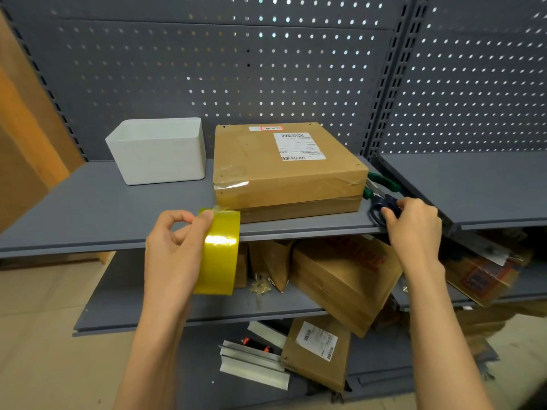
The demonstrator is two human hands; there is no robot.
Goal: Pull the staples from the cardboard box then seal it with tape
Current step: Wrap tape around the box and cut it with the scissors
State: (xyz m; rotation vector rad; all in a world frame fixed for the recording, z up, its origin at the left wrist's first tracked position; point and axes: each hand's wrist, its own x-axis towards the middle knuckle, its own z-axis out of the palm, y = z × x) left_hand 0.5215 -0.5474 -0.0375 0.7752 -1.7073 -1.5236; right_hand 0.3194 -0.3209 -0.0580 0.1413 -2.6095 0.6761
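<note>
two hands, left (pixel 174 250) gripping tape roll (pixel 219 251), right (pixel 414 223) clutching half-hidden scissors (pixel 381 207), box (pixel 284 170) partly masking pliers (pixel 381 183)

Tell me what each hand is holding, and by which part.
Left hand holds the yellow tape roll by its rim. Right hand grips the scissors at the handles.

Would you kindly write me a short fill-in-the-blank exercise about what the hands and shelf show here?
1. The left hand holds a roll of ____ tape.
2. The right hand grips the dark handles of the ____ lying right of the cardboard box.
3. The white bin stands to the ____ of the box.

Missing words: yellow; scissors; left
</note>
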